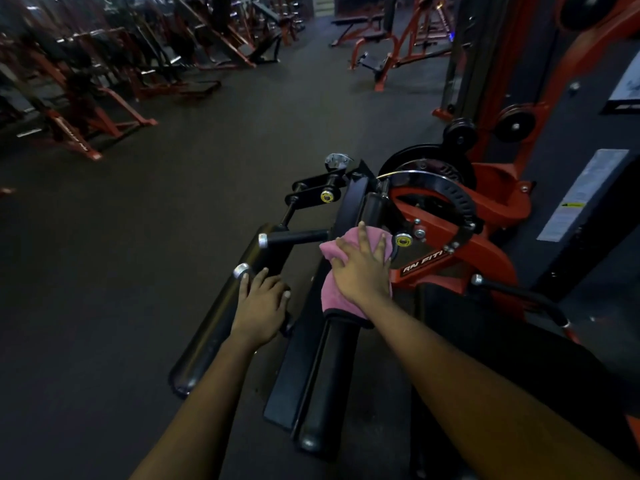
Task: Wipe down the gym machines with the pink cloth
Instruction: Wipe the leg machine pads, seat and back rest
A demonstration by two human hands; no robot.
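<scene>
Resting on the left pad with the left hand, fingers straight, holding nothing. Pressing the pink cloth flat on the right pad with the right hand, fingers spread. Best wiped along its length, far end to near.

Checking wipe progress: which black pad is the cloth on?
The right pad, under the cloth and right hand; the left hand rests on the left pad.
</scene>
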